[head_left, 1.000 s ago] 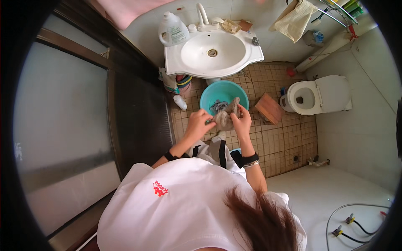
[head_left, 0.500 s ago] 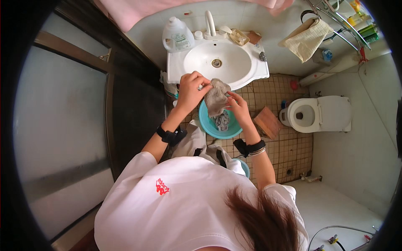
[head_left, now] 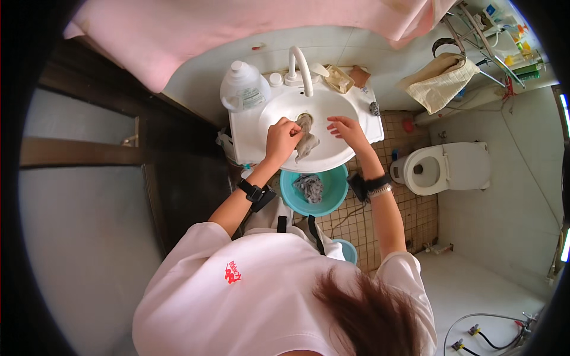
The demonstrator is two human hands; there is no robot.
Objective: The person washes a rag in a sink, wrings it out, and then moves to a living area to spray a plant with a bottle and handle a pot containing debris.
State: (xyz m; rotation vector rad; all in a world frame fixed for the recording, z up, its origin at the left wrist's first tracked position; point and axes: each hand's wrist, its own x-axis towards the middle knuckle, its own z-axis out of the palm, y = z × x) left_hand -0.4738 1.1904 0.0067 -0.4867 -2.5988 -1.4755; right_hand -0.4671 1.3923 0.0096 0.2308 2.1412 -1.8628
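A small, limp grey cloth hangs over the white sink, with its upper part near the drain. My left hand is closed on the cloth's left side, thumb and fingers pinched together. To the right of it, my right hand is held over the sink bowl, open, its fingers apart and touching nothing. Below the sink's front edge stands a turquoise basin on the floor. A crumpled grey cloth bundle lies inside it.
A white faucet arches over the sink's back. On the rim stand a large white jug, a soap dish and a scrubber. The toilet is at right; a second basin is near my legs.
Both hands have moved forward from above the turquoise basin to over the sink. The right hand has let go of the grey cloth; the left still grips it.
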